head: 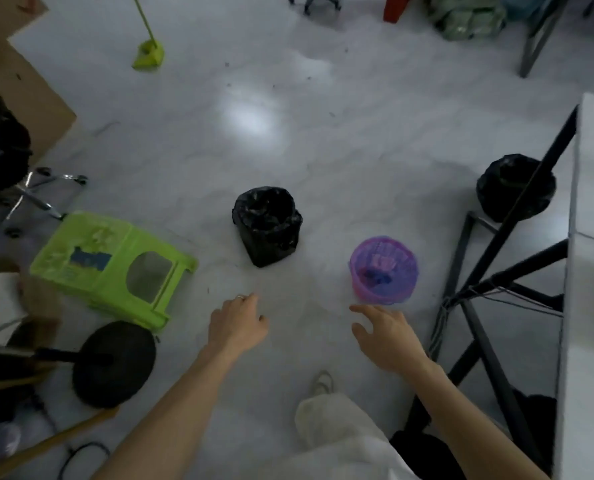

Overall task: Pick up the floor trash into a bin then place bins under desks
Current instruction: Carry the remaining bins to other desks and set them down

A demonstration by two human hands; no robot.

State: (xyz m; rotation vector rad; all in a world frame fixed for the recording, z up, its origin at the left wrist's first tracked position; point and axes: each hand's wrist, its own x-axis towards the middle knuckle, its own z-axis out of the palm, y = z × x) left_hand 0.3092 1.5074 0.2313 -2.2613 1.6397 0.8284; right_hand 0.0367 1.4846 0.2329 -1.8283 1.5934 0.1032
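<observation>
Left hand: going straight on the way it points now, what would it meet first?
Probably the nearer black bin lined with a plastic bag, ahead of the left hand; only bare floor shows between, but depth is unclear.

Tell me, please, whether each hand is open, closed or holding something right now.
Left hand: open, fingers loosely curled, holding nothing.
Right hand: open, fingers spread, holding nothing, near the purple bin.

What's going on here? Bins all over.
A person has both hands out over the floor, empty. The right hand reaches with spread fingers toward the purple mesh bin, not touching it. The left hand hangs loosely curled short of the black-bagged bin. Both bins stand out in the open; another bagged bin sits behind the desk frame.
</observation>
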